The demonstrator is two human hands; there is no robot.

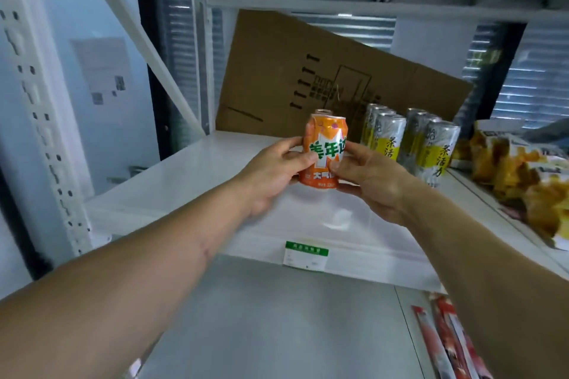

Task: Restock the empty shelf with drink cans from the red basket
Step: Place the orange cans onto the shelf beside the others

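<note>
So the biggest thing here is the white metal shelf (191,181), smooth and glossy, sitting mostly bare on its left and near side. Leaning tilted against the far back is one flat sheet of brown cardboard (277,71), matte, with black print on it. Over on the far right, crinkly yellow snack bags (517,175) are piling up; can't count them, too blurry. Next to those, just right of centre, tall slim silver-and-yellow cans (437,151) are standing upright in two rows running front to back, looks like three per row, so six. On the shelf below, near right, a few red flat packets (437,338) are lying.

Then the hands: the left hand (271,175) and right hand (369,178) are both wrapping around one short orange can (324,151) with green lettering, shiny metal, thumbs pressing on its front. It's being held upright over the middle of the shelf, just left of the silver cans. A small green-and-white price tag (306,255) is sticking to the shelf's near edge.
</note>
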